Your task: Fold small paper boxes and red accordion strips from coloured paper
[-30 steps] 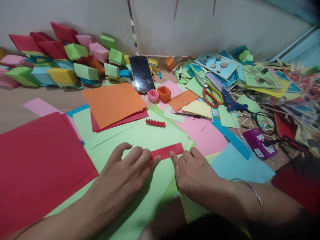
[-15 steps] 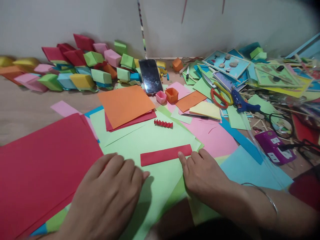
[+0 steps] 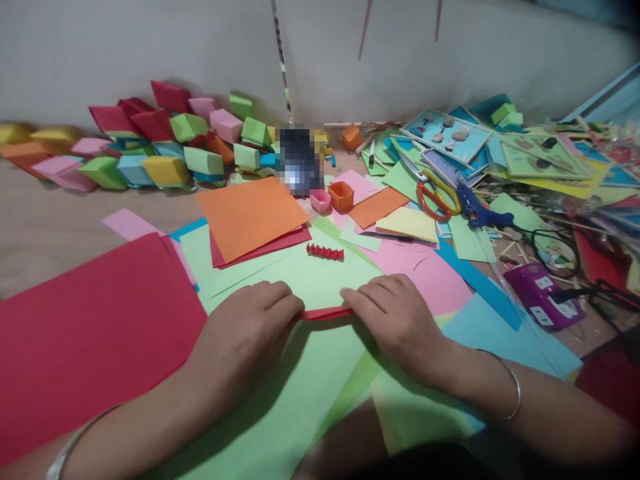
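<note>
A narrow red paper strip [image 3: 327,313] is stretched between my hands above the light green paper [image 3: 280,393]. My left hand [image 3: 250,333] is closed on its left end and my right hand [image 3: 397,320] on its right end; the fingers cover both ends. Only a thin part of the strip shows. Just beyond it lies a small zigzag-folded red piece [image 3: 325,251]. Orange paper [image 3: 253,217] rests on red sheets behind my left hand.
Large red sheets [image 3: 95,333] lie at the left. Folded paper boxes [image 3: 165,170] line the wall. Scissors [image 3: 435,200], a blue glue gun [image 3: 483,208], a purple box [image 3: 543,297] with a cable and framed crafts are at the right. A phone [image 3: 300,160] lies at the back.
My left hand has moved right and taken hold of the strip's left end. My right hand has closed on the other end. The strip, flat before, now shows as a thin band.
</note>
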`<state>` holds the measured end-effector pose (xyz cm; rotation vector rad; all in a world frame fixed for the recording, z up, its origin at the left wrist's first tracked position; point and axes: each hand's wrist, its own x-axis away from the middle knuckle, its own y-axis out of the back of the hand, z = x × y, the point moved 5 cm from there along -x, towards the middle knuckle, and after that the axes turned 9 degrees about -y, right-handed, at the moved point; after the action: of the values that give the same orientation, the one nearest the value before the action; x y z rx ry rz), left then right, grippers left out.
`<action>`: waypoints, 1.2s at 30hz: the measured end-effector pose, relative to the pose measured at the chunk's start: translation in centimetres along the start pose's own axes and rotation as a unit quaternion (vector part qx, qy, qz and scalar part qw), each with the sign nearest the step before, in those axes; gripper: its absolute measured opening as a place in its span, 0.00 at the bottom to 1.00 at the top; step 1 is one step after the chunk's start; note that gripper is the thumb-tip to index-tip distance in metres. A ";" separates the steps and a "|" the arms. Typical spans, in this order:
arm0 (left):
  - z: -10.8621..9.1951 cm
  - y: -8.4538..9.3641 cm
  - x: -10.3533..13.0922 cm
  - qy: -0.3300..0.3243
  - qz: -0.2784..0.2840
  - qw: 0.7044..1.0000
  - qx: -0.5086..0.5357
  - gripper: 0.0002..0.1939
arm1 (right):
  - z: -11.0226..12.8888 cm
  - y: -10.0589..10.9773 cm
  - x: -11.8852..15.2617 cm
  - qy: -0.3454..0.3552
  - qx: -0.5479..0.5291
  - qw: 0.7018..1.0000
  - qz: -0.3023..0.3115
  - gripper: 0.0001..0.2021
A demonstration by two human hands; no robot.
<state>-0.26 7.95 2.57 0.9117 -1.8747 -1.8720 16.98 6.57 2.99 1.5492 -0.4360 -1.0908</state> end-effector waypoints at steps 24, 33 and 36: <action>-0.9 -1.6 0.1 0.037 0.144 0.989 0.002 0.17 | -3.3 -1.4 -0.2 -0.095 -0.014 0.982 0.164 0.10; 0.7 -2.3 0.7 0.121 0.105 0.968 0.193 0.11 | -3.3 -0.8 -0.4 -0.120 -0.173 0.954 0.213 0.12; 1.2 -2.7 0.8 0.204 0.101 0.912 0.340 0.10 | -4.0 -0.7 -0.6 -0.197 -0.295 0.916 0.186 0.27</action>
<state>-1.09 8.61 -0.30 1.1394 -2.2469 -0.8009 19.76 9.52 2.38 0.6771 -0.5809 -1.0969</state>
